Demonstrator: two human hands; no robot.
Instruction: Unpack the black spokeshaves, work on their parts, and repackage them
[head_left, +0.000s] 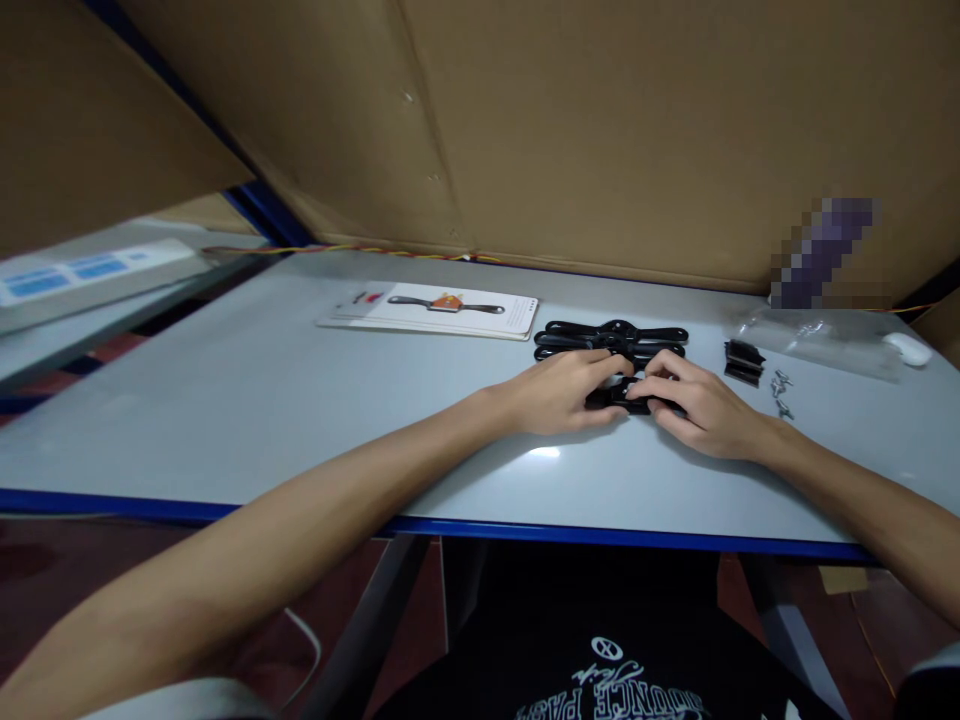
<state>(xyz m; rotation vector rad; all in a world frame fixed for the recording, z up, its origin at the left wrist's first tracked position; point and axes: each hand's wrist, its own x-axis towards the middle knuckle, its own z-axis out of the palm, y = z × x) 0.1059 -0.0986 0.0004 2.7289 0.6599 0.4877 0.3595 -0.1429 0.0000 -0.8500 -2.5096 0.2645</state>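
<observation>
The left hand [564, 392] and the right hand [697, 408] rest on the grey surface [262, 400], facing each other, fingers closed together on a small black part [628, 397] held between them. Just behind the hands lies a stack of flat black cross-shaped pieces [611, 338]. To the right sit two small black blocks [743, 361], loose metal screws [781, 390] and a clear plastic bag [817, 335]. A printed card [442, 310] lies to the left.
</observation>
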